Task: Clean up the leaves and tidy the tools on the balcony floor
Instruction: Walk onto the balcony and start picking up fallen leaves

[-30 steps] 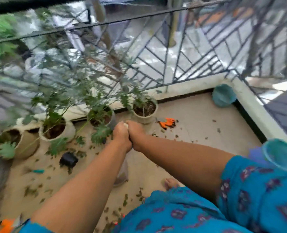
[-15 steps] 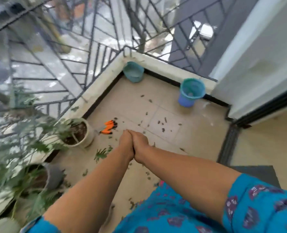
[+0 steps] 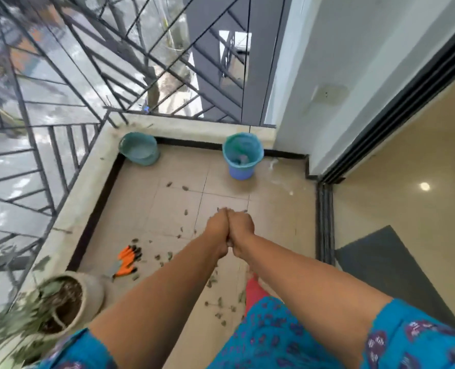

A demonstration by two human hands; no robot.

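Balcony floor [image 3: 173, 209] of beige tiles, fenced by a dark metal railing [image 3: 61, 102], with both hands held out over it.

Left hand [image 3: 217, 231] and right hand [image 3: 241, 230] are pressed against each other, fingers curled; whether they hold anything I cannot tell. Dry leaves [image 3: 213, 280] lie scattered over the tiles below the arms. Orange gardening gloves [image 3: 128, 261] lie near a potted plant [image 3: 69, 304] by the ledge. A teal bucket [image 3: 140, 149] sits in the corner, and a blue bucket [image 3: 242, 157] stands against the far ledge.
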